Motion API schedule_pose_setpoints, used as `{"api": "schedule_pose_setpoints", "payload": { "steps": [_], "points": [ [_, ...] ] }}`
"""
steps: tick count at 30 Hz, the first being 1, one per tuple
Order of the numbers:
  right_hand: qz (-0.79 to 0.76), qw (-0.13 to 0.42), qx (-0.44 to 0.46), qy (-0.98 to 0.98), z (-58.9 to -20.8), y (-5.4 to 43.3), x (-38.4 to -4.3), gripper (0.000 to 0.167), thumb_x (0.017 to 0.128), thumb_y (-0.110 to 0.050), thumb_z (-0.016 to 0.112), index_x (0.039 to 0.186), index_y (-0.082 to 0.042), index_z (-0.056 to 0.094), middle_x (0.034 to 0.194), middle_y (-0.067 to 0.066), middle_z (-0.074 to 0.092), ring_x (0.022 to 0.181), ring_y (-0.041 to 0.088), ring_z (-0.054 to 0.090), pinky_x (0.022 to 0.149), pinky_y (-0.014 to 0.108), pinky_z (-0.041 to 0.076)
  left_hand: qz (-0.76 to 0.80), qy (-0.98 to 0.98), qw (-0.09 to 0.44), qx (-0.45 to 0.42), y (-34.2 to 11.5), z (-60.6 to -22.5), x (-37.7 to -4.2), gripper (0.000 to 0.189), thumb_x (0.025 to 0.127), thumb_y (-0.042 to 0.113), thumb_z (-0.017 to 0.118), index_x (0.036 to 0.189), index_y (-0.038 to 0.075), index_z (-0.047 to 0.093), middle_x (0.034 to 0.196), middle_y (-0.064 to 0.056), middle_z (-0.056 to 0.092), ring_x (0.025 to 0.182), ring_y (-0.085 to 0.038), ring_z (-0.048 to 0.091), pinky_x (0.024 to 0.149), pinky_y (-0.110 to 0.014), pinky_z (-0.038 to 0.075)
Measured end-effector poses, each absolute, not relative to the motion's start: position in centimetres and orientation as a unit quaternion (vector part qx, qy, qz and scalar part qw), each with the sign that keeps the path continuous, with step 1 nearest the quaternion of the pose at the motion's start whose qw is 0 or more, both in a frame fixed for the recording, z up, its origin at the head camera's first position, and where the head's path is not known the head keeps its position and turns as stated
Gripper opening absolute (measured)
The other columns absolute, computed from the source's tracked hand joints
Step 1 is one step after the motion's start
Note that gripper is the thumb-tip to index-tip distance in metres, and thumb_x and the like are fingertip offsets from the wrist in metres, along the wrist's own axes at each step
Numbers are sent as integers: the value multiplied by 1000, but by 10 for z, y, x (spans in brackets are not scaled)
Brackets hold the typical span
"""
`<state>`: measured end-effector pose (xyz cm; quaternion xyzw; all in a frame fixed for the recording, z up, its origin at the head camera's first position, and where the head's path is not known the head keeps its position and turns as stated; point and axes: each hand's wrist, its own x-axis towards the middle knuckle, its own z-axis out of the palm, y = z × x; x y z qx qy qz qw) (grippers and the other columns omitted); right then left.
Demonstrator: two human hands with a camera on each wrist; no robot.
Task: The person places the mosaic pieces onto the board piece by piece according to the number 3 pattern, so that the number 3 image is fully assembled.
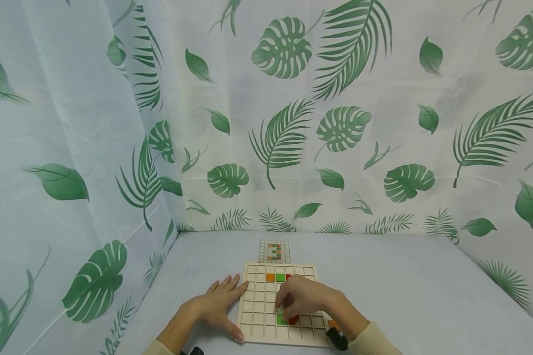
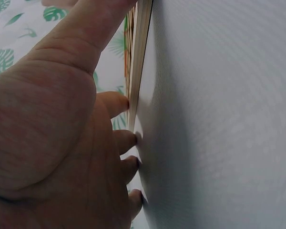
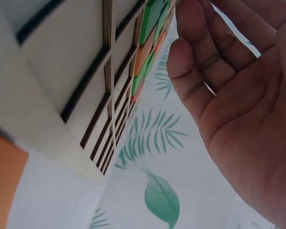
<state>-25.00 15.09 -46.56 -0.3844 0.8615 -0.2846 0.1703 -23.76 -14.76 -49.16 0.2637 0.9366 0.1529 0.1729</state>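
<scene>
A pale wooden grid board (image 1: 257, 333) lies on the table, with a row of orange (image 1: 270, 277), green (image 1: 280, 277) and red tiles near its far side. My left hand (image 1: 217, 303) rests spread along its left edge, the thumb touching the near left corner. Over the board bends my right hand (image 1: 304, 296), fingers curled down close to a green tile (image 1: 282, 319) and a red tile (image 1: 294, 320) in the lower rows. More green and orange tiles (image 3: 144, 55) show beneath it in the right wrist view. Whether its fingertips pinch a tile is hidden.
Behind the board lies a small pattern card (image 1: 274, 252) printed with a grid and coloured squares. An orange piece (image 1: 334, 325) sits by the board's right edge, partly under the right wrist. Leaf-print cloth (image 1: 337, 197) hangs around the white table (image 1: 395, 286).
</scene>
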Motion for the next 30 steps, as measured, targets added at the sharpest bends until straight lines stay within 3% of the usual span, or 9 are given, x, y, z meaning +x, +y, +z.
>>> {"api": "schedule_pose_setpoints", "payload": {
  "steps": [7,23,30],
  "points": [
    [-340,156,-376,848,-462,166,-254,23,85,-11,87,107,-12,82,102,-3,79,83,-1,69,76,19,59,149,938,170,264,-147,-492,-238,131,65,74,86,168,25,22,175,-15,13,162,-40,10,130,-64,10],
    [-325,128,-354,867,-452,211,-259,23,88,-13,82,111,-11,81,105,3,79,86,6,68,76,23,58,152,938,172,259,-146,-490,-237,131,64,74,86,168,25,23,175,-14,14,162,-39,10,130,-64,11],
    [-327,145,-328,875,-450,227,-259,26,84,-14,86,110,-14,81,105,1,78,89,12,69,78,24,57,152,937,177,259,-146,-492,-238,131,64,75,86,168,25,22,175,-15,13,162,-39,10,130,-64,11]
  ]
}}
